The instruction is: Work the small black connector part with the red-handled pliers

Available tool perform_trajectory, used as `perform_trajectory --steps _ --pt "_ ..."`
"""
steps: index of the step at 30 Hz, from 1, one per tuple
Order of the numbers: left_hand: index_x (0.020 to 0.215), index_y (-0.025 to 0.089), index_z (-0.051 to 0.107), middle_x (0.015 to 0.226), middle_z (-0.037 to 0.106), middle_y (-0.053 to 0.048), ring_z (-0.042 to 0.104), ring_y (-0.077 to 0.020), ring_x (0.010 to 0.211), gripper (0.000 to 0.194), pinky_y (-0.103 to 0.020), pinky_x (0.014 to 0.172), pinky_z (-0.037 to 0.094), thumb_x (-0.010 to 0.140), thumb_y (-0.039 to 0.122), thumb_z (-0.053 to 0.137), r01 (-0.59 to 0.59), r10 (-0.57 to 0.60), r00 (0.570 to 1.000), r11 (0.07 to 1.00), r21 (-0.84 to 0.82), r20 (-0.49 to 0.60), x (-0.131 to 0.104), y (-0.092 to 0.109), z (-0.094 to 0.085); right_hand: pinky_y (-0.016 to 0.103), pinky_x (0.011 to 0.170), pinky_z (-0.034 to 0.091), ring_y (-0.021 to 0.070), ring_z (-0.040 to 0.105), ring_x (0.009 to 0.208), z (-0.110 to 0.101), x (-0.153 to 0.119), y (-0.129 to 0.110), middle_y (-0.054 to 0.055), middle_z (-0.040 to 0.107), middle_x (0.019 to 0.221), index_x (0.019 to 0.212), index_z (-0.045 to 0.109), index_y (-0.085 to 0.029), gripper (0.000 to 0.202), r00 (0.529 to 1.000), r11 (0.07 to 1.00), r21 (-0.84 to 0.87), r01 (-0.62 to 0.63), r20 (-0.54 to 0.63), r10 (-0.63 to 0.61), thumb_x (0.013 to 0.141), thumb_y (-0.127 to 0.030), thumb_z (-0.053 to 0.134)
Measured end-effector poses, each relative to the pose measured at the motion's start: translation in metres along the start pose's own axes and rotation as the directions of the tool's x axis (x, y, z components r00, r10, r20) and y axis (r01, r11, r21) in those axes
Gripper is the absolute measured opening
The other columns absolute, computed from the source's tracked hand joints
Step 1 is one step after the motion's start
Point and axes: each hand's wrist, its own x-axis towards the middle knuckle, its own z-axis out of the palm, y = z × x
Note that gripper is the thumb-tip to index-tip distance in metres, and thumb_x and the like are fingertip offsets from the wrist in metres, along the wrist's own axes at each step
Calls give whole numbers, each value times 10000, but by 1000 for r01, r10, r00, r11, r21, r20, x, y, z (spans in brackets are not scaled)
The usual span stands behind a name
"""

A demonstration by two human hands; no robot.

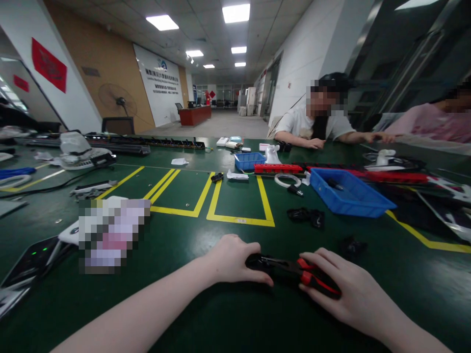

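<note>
My right hand [336, 284] is wrapped round the red and black handles of a pair of pliers [319, 285]. The jaws of the pliers point left, toward a small black piece [259, 262] in my left hand [235, 260]. Thumb and fingers of the left hand close on that piece; its exact kind I cannot make out. The jaw tips touch or overlap the black piece, but whether they grip it cannot be seen. Both hands are low over the green tabletop [221, 314].
Ahead on the right stands a blue tray [353, 196] with a dark item inside, near crumpled black pieces [306, 215]. A smaller blue tray [249, 161] is farther back. Left lie a power bank [31, 260] and cables. Two people sit across the table at the right.
</note>
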Motion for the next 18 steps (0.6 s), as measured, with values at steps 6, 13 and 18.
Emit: perform_trajectory --steps 6,13,18 --pt "834 210 604 648 583 28 572 -156 568 551 -235 533 319 800 759 626 9 -9 1000 1000 -1 -5 0 -1 -2 311 596 610 213 711 740 3 3 -1 82 710 994 1167 637 -225 390 1000 999 -47 14 11 -14 816 -394 648" --pt "837 210 599 633 573 33 567 -152 564 564 -241 557 335 798 772 615 -46 45 998 999 6 36 1 -1 -3 416 699 559 277 656 864 5 5 -5 112 674 1070 1191 585 -223 444 999 991 -130 38 -21 -41 778 -378 637" --pt "833 207 596 651 592 21 560 -154 570 569 -239 546 319 818 775 586 -17 18 1000 999 -30 21 0 -1 -4 486 785 522 329 631 971 6 15 -8 136 646 1103 1224 534 -215 429 996 981 -187 42 -71 -56 807 -314 569"
